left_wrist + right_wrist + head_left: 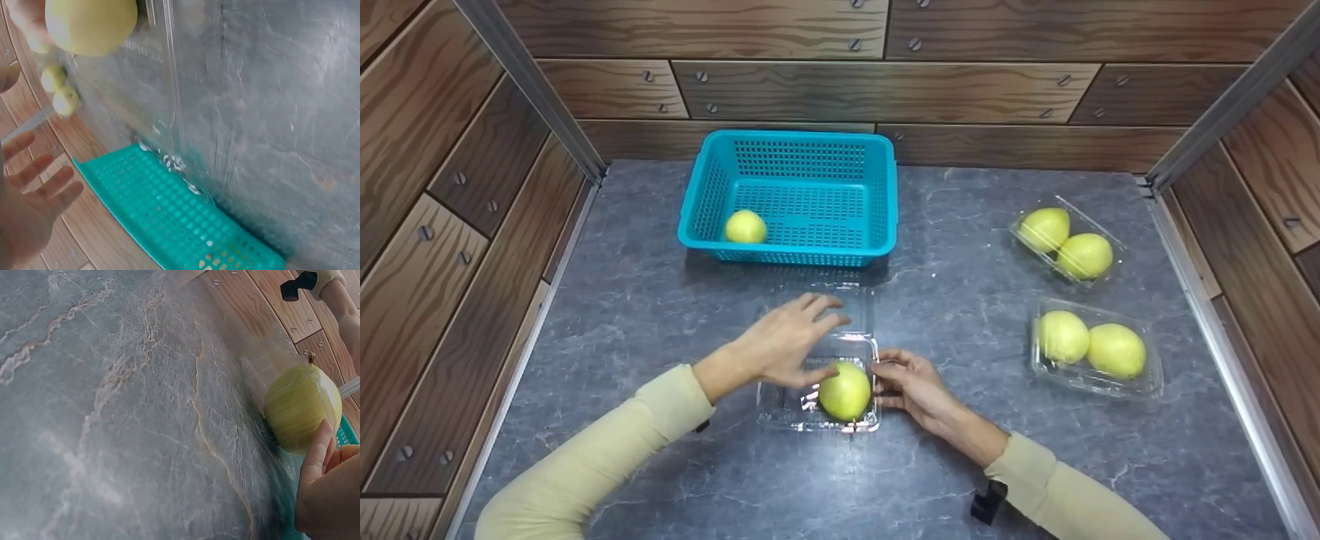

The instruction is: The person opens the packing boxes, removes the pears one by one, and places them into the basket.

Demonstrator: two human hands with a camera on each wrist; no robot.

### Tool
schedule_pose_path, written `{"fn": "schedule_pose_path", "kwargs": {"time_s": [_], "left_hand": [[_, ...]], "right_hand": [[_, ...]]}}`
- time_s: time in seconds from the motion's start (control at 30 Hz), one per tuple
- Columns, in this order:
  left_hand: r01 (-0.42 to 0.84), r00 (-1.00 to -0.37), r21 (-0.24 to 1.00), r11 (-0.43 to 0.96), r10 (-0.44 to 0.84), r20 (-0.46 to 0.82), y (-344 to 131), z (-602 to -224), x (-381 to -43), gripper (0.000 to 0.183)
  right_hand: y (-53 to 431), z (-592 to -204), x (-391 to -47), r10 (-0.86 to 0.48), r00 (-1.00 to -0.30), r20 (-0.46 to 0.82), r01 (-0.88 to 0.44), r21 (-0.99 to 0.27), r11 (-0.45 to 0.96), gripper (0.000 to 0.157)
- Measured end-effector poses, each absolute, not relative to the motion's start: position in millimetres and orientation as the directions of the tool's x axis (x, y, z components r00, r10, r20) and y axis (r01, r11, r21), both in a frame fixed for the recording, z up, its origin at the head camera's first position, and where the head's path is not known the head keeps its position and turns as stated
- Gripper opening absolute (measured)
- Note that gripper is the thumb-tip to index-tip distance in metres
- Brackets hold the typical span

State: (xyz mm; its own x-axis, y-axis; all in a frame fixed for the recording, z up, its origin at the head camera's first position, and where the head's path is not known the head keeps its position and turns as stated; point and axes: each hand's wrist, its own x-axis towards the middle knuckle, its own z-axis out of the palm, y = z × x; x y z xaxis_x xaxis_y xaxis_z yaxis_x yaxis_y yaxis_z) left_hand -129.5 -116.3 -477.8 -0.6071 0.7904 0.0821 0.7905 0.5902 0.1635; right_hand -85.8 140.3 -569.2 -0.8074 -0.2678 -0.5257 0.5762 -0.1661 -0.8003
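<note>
A clear plastic clamshell container (780,409) lies on the table with its lid folded back toward the blue-green basket. One round yellow-green pear (846,391), its short stem visible in the right wrist view, sits in the container's right half. My left hand (787,339) hovers over the container with fingers spread; its thumb is near the pear, and whether they touch I cannot tell. At the container's right wall, my right hand (919,390) rests its fingertips (322,439) against the clear plastic beside the pear.
Behind the container stands a blue-green basket (701,191) with one pear (745,226) in its front left corner. To the right lie two closed clear containers, each with two pears: a farther pack (1085,256) and a nearer pack (1117,350). Wood-patterned walls (780,90) enclose the table.
</note>
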Motion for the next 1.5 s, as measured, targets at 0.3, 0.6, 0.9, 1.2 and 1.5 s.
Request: {"fn": "schedule_pose_path", "kwargs": {"time_s": [0.3, 0.6, 0.9, 1.2, 1.5], "left_hand": [[0.859, -0.511, 0.040, 0.510, 0.858, 0.041, -110.4, -493.2, -113.6, 0.072], [0.916, -0.400, -0.025, 0.400, 0.917, 0.003, -109.4, -510.9, -103.1, 0.070], [0.931, -0.365, -0.014, 0.365, 0.931, -0.007, -108.4, -518.7, -101.7, 0.071], [0.934, -0.357, 0.025, 0.357, 0.934, -0.007, -103.2, -523.7, -104.7, 0.072], [0.931, -0.357, 0.072, 0.357, 0.934, -0.012, -98.7, -527.4, -107.3, 0.069]], "right_hand": [[140.9, -568.6, -85.7, -0.271, -0.807, -0.525, 0.576, -0.801, -0.165, 0.028], [139.7, -570.3, -85.1, -0.255, -0.809, -0.530, 0.576, -0.802, -0.158, 0.021], [139.8, -571.2, -85.3, -0.256, -0.807, -0.532, 0.578, -0.799, -0.165, 0.023], [140.5, -571.8, -85.9, -0.263, -0.809, -0.526, 0.576, -0.800, -0.169, 0.024], [140.7, -571.4, -85.5, -0.275, -0.813, -0.514, 0.567, -0.806, -0.171, 0.023]]}}
